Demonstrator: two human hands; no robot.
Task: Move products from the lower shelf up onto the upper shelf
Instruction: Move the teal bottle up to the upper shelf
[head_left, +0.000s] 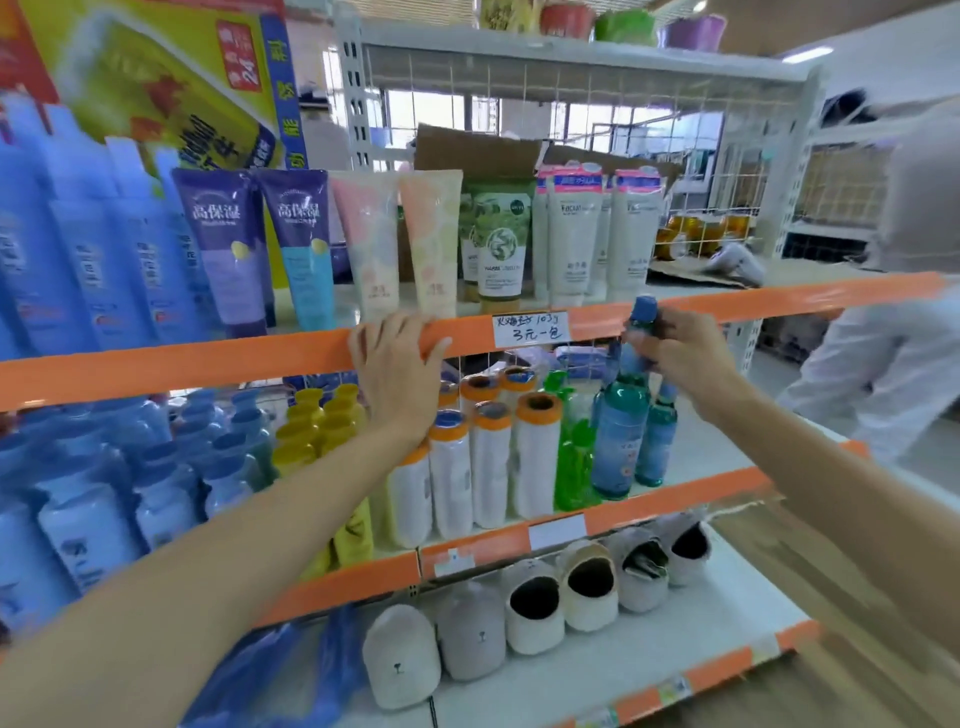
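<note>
A: Right hand (675, 345)?

B: Fingers curled round the neck of a blue-capped teal bottle (621, 431), gripping it just under the cap. The bottle is upright at the right end of the lower shelf (701, 491); I cannot tell whether its base touches the shelf. Its cap reaches the orange front rail of the upper shelf (208, 358). A second, shorter teal bottle (657, 441) stands just beside it on the right.

A: Left hand (397, 364)?

B: Flat and relaxed, fingers straight, draped over the orange rail near the middle. It holds nothing, only rests there.

A: Rest of the lower shelf?

B: Left of the teal bottles: a green spray bottle (574, 467), then white bottles with orange caps (491, 462) in rows, yellow bottles (322, 421), and blurred blue-and-white bottles (156, 483) at far left.

A: Upper shelf?

B: Tubes standing cap-down: two purple ones (260, 249), two pale pink-and-peach ones (400, 239), a green one (501, 239), white facial-wash tubes with pink tops (597, 228). Tall blue bottles (78, 234) at far left. To the right of the white tubes the shelf bears flattened cardboard (691, 273). A handwritten price tag (531, 328) sits on the rail between the two hands.

A: Below?

B: Bottom shelf: a row of slippers (540, 608), white and grey. A person in white (883, 353) stands at the right edge, blurred.
</note>
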